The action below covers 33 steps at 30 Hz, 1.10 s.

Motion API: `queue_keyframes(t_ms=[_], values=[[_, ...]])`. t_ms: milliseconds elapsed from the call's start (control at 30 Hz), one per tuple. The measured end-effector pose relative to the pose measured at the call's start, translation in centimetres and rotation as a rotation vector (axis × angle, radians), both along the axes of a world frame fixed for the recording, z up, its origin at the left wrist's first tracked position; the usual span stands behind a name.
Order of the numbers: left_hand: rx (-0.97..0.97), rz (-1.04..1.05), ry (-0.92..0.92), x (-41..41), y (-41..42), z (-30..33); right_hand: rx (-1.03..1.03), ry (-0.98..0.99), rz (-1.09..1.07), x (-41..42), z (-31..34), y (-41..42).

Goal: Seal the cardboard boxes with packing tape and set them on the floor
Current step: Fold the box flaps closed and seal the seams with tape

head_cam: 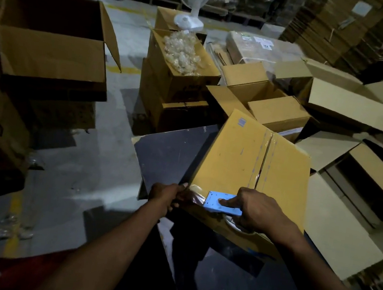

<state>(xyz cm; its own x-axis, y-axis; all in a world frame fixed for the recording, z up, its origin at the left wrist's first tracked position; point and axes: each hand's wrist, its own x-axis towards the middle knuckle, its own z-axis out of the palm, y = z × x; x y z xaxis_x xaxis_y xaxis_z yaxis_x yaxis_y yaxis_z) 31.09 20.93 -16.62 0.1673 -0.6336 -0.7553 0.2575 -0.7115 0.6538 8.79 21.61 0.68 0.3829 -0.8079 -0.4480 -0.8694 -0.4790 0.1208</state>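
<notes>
A closed cardboard box (237, 161) lies on a dark table (172, 149), with a strip of clear tape running down its centre seam. My right hand (257, 213) grips a light-blue tape dispenser (220, 204) at the box's near edge, index finger pressed on its top. My left hand (167, 196) pinches the free end of clear tape (192, 195) at the box's near left corner. The tape roll is mostly hidden under my right hand.
Open empty boxes (266, 98) crowd the floor to the right and behind. A box of clear plastic pieces (181, 67) stands on stacked boxes behind the table, with a white fan (192, 2) beyond. A large open box (50, 36) is at left; bare concrete floor (79, 168) lies left of the table.
</notes>
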Motion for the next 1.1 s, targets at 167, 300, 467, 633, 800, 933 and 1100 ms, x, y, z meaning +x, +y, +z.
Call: queue_keyframes(t_ms=[167, 300, 467, 633, 800, 933, 1100], values=[[-0.125, -0.157, -0.329, 2.7, 1.0, -0.6, 0.025, 0.04, -0.005, 0.6, 0.6, 0.0], [-0.796, -0.277, -0.757, 1.3, 1.0, 2.9, 0.039, 0.079, -0.019, 1.3, 1.0, -0.1], [-1.369, -0.913, -1.201, -1.9, 0.4, 0.1, 0.108, 0.139, -0.126, 2.5, 2.9, 0.0], [-1.587, -0.953, -1.388, -1.1, -0.3, -2.2, 0.185, 0.123, -0.242, -0.3, 3.6, 1.4], [-1.694, -0.922, -1.275, -0.5, -0.8, -3.0, 0.206, 0.161, -0.453, -7.2, 5.5, 4.6], [-1.727, -0.977, -1.258, -0.3, -1.2, -2.5, 0.232, 0.149, -0.505, -9.8, 6.1, 6.2], [-1.665, -1.119, -1.224, 4.6, -5.4, -1.9, 0.225, 0.116, -0.341, -7.0, 4.9, 4.9]])
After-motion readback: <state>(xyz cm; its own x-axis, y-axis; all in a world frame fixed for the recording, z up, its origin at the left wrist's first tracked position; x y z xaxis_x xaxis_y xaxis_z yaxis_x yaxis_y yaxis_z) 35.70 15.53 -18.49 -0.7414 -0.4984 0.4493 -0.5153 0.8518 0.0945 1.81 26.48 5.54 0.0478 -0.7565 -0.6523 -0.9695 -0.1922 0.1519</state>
